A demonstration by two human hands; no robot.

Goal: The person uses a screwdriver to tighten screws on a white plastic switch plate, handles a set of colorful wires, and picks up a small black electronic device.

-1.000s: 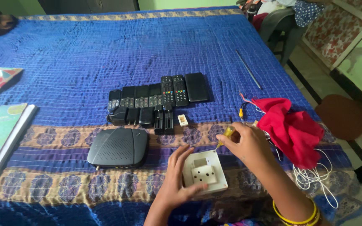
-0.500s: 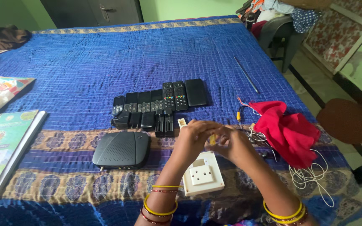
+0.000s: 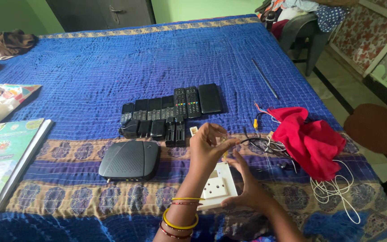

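Note:
My left hand (image 3: pixel 208 145), with bangles on its wrist, is raised above the blue bedspread (image 3: pixel 157 67) and pinches a small yellow tool (image 3: pixel 225 148) between thumb and fingertips. Just below it lies a white socket plate (image 3: pixel 215 187) with round pin holes. My right hand (image 3: pixel 247 190) grips that plate along its right edge, fingers pointing up toward the yellow tool. The tool's tip hangs over the plate's top edge; whether it touches is unclear.
A row of black remotes and small black devices (image 3: pixel 171 110) lies beyond my hands, with a dark flat box (image 3: pixel 129 160) to the left. A red cloth (image 3: pixel 310 141), tangled wires (image 3: pixel 265 145) and a white cable (image 3: pixel 337 190) sit right. Books (image 3: pixel 5 157) lie left.
My left hand lifted off the socket plate and took the yellow tool from my right hand. My right hand dropped down and took hold of the plate's right edge.

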